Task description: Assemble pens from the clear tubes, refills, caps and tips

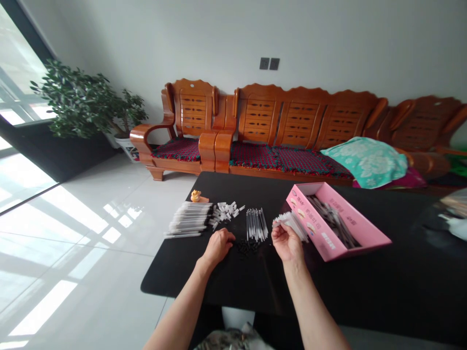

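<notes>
My left hand [219, 246] rests on the black table with its fingers curled together, beside a scatter of small black plugs [248, 247]. Whatever its fingertips may hold is hidden. My right hand [288, 244] is closed in a pinch at the left edge of a pile of white pen barrels [298, 226], and one barrel seems to be between its fingers. Between the hands lies a row of pen refills [257, 224]. Loose white caps [226, 211] are strewn beyond my left hand, next to a stack of assembled-looking pens [189, 218].
A pink box [359, 228] holding dark, slender pieces stands right of the barrels. A small yellow figurine [196, 196] sits at the table's far left. Behind the black table [175, 272] is a wooden sofa [260, 114] with a turquoise cloth [368, 160]. Potted plants stand left.
</notes>
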A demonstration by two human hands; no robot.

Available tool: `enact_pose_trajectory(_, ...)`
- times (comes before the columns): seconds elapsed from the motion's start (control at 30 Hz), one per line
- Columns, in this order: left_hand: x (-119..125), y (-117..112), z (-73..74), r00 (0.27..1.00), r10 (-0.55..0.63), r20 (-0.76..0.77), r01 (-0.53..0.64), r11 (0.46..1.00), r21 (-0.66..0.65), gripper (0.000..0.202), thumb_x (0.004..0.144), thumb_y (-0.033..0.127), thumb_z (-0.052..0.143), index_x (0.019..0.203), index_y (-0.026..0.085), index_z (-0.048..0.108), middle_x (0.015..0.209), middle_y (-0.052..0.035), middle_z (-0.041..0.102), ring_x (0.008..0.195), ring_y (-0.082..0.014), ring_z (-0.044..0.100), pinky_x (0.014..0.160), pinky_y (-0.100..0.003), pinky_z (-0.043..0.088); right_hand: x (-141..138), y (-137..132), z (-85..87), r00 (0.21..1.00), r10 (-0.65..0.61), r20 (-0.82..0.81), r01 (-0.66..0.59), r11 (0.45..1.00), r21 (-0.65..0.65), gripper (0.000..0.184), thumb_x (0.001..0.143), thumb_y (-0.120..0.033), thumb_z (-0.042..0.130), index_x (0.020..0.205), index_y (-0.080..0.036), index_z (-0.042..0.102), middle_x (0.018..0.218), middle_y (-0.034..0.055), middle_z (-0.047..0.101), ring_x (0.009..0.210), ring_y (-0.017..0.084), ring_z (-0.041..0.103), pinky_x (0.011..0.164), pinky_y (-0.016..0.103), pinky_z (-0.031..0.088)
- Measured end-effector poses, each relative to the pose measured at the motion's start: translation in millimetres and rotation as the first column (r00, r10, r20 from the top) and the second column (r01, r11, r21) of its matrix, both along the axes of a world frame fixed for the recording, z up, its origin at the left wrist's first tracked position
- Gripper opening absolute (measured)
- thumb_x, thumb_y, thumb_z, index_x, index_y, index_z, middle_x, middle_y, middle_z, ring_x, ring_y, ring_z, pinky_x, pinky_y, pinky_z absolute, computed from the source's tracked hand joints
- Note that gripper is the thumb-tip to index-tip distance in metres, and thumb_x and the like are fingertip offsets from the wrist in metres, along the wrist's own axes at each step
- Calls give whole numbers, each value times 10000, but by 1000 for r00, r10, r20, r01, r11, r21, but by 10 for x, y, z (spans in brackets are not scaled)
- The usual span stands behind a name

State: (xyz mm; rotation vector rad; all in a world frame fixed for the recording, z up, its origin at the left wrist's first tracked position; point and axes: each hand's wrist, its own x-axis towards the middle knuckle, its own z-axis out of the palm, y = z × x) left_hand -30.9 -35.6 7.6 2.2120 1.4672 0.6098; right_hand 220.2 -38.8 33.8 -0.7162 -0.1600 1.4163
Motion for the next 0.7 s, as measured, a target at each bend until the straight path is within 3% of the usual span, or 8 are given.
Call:
enact_pose_trajectory(0.13, -11, 9, -3, 998, 53, 43, -53, 999, 4, 170, 728, 92, 661, 844, 195, 730, 853, -40, 664, 789, -174, 623, 749, -276, 448, -37, -7, 16, 1000, -5, -9, 5, 1000, -10, 128, 731, -38, 621, 743, -152, 679, 672, 50, 742, 515, 106, 667, 474, 163, 562)
enact_pose_trajectory(0.23, 0, 42, 47, 940, 151, 307, -117, 985, -126, 143, 738, 132, 646, 843, 184, 729, 771, -32, 684, 732, -174, 633, 715, -278, 465, -81, -17, 39, 1000, 7, 6, -7, 1000, -19, 122, 719, -41, 638, 736, -153, 685, 671, 51, 746, 510, 108, 668, 477, 166, 565)
enact_pose_trajectory(0.33, 53, 53, 157, 706, 247, 664, -3, 938, -346, 181, 745, 247, 677, 889, 148, 727, 711, -35, 686, 666, -167, 637, 662, -272, 495, -168, -41, 68, 999, 34, 25, -33, 999, -35, 100, 693, -48, 666, 728, -138, 693, 675, 72, 750, 505, 118, 672, 477, 173, 566)
enact_pose_trajectory(0.43, 138, 9, 305, 470, 271, 840, 164, 908, -385, 322, 723, 334, 738, 959, 115, 723, 784, -59, 699, 682, -145, 638, 676, -255, 511, -286, -71, 112, 995, 63, 79, -63, 998, 0, 101, 659, -67, 709, 743, -122, 697, 698, 98, 755, 517, 138, 684, 484, 193, 576)
enact_pose_trajectory(0.57, 257, -88, 450, 314, 291, 903, 272, 884, -380, 398, 679, 316, 803, 1005, 123, 682, 759, -36, 678, 649, -122, 631, 634, -230, 508, -438, -104, 202, 981, 81, 178, -97, 992, 83, 152, 635, -115, 763, 766, -128, 687, 718, 98, 759, 544, 165, 702, 514, 233, 596)
enact_pose_trajectory(0.7, 328, -135, 474, 274, 289, 917, 313, 875, -370, 316, 684, 304, 810, 866, 116, 632, 689, -27, 661, 605, -125, 631, 596, -232, 513, -536, -126, 290, 964, 79, 255, -112, 987, 118, 214, 630, -163, 795, 799, -137, 665, 738, 97, 762, 555, 177, 709, 522, 247, 599)
